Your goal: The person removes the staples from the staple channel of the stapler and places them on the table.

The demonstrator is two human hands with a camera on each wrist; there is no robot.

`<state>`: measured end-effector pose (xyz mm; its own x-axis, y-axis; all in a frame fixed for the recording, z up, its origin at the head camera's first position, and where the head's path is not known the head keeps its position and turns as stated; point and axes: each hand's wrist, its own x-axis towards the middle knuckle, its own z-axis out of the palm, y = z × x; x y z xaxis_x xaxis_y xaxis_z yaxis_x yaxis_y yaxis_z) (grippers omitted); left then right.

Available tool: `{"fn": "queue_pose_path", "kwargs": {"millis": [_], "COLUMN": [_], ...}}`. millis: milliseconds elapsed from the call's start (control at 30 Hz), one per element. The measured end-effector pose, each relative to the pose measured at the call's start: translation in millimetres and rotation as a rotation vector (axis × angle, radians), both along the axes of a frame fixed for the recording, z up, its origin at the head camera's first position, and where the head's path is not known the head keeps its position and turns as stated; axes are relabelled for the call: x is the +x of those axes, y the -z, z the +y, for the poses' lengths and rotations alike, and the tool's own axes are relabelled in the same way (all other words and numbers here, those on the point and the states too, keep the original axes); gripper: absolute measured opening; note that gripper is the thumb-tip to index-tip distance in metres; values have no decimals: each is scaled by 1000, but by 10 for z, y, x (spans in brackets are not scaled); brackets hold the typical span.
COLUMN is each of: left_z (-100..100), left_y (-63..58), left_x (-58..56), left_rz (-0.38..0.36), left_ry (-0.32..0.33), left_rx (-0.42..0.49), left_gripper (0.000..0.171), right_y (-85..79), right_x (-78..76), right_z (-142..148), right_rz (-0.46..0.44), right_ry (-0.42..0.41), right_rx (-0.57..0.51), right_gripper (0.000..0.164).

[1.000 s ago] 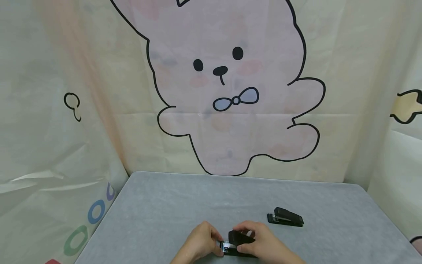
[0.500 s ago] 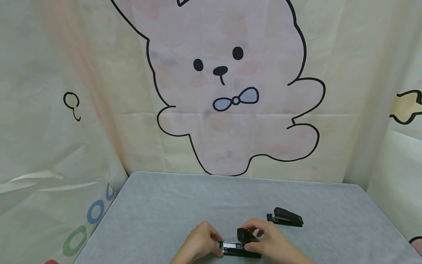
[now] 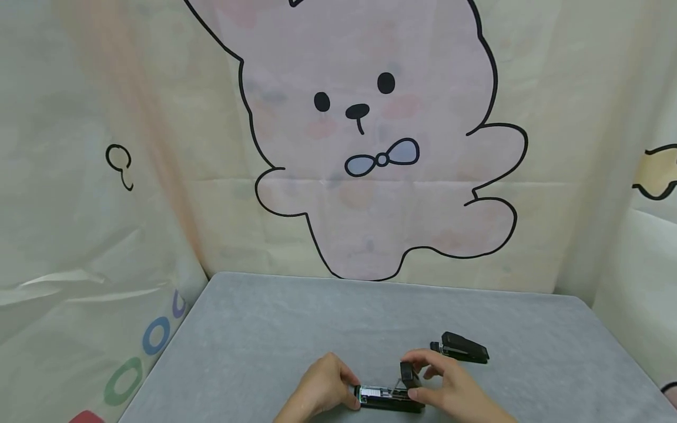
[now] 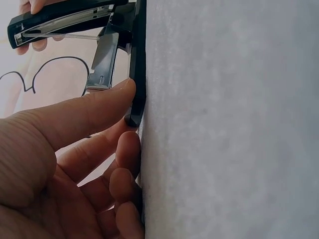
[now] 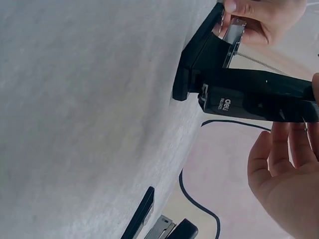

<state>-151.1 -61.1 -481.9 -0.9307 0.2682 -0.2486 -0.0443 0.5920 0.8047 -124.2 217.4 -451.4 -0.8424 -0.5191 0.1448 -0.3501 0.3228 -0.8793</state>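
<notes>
A black stapler (image 3: 388,403) lies on the table near its front, its top arm (image 5: 259,94) swung up steeply. My left hand (image 3: 324,385) pinches the front end of the base, thumb above and fingers below in the left wrist view. The raised top arm is gripped by my right hand (image 3: 449,382) near its free end. A thin spring (image 4: 70,36) stretches between the top arm and the metal staple magazine (image 4: 103,62), which stands tilted above the base. In the head view, a pale strip of staples shows inside the magazine.
A second black stapler (image 3: 465,348) sits behind and to the right of my right hand. The grey cloth-covered table (image 3: 296,311) ends at a curtain (image 3: 529,235) printed with a cartoon animal.
The stapler's top arm has swung further up and back, opening wider over the magazine. My right hand has moved right with it, while the left hand stays at the base's front end.
</notes>
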Motion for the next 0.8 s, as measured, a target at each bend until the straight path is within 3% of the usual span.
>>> {"fn": "queue_pose_path", "kwargs": {"millis": [167, 800], "left_z": [0, 20], "left_y": [-6, -28], "left_x": [20, 15], "left_rz": [24, 12], "left_ry": [5, 2], "left_rx": [19, -13], "left_gripper": [29, 28], "right_y": [20, 3], "right_x": [11, 51], "right_z": [37, 298], "right_rz": [121, 154], "right_ry": [-47, 37], "right_rx": [-17, -8], "right_gripper": [42, 33]}}
